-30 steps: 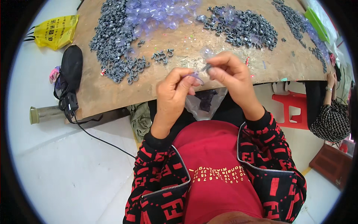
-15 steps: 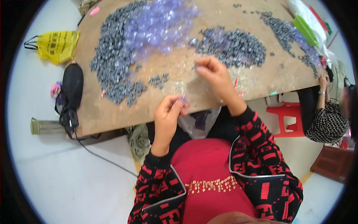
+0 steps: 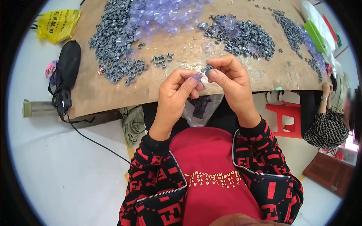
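My left hand (image 3: 174, 92) is closed, pinching a clear purple suction cup (image 3: 195, 77) between thumb and fingers. In my right hand (image 3: 234, 81) a small grey plastic clip (image 3: 206, 69) is held between thumb and forefinger. The two pieces are close together over the near edge of the table; whether they touch I cannot tell. Just beyond my hands lies a single suction cup (image 3: 207, 47). A small group of grey clips (image 3: 161, 60) sits left of it.
Piles of grey clips (image 3: 107, 45) and purple suction cups (image 3: 162, 17) cover the wooden table's (image 3: 151, 88) far left; a mixed pile (image 3: 250, 39) lies right of centre. A black pouch (image 3: 69, 64) with a cable hangs at the left edge. Another person (image 3: 327, 124) sits at the right, near a red stool (image 3: 283, 118).
My hands have come together: the right one moved in from the table with the clip, and the left rose toward it with the suction cup. The view has shifted slightly.
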`<state>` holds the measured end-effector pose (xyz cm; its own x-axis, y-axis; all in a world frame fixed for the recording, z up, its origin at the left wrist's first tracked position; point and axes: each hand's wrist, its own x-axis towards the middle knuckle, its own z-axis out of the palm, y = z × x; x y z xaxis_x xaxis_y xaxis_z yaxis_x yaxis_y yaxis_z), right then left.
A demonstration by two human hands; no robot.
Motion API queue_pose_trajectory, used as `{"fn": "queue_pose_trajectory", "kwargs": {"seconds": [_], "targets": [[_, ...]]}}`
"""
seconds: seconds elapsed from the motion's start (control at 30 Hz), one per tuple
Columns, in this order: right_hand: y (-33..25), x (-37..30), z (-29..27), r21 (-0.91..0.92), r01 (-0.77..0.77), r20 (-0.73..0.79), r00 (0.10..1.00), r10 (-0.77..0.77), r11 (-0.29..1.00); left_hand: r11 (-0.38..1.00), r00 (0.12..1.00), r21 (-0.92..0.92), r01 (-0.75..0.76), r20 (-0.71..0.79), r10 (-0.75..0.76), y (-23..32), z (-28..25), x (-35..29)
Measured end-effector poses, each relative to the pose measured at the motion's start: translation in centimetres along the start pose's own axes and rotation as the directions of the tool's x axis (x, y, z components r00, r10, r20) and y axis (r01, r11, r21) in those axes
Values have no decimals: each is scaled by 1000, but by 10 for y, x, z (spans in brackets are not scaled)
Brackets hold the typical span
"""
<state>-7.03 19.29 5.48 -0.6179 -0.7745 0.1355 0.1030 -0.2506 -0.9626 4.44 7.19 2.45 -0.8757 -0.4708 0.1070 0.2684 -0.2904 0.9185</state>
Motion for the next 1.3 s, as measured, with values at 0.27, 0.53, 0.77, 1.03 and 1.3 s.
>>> {"fn": "queue_pose_trajectory", "kwargs": {"seconds": [0.27, 0.53, 0.77, 1.03, 1.3], "targets": [[8, -3, 1, -217, 145, 72, 989, -133, 965, 1000, 1000, 21, 11, -25, -11, 1, -1, -6], [-2, -4, -4, -651, 522, 323, 848, -420, 551, 913, 996, 398, -88, 26, 85, 13, 0, -13], [-22, -6, -20, -416, 883, 765, 469, -442, 216, 900, 829, 216, 378, 354, -433, 30, -18, -10], [-31, -2, -17, -331, 942, 799, 313, -514, 59, 802, 745, -212, 558, 555, -371, 17, -20, -3], [-19, 5, -26, -563, 680, 597, 728, -339, 469, 849, 928, 525, 51, 289, -234, 51, -15, 15]]}}
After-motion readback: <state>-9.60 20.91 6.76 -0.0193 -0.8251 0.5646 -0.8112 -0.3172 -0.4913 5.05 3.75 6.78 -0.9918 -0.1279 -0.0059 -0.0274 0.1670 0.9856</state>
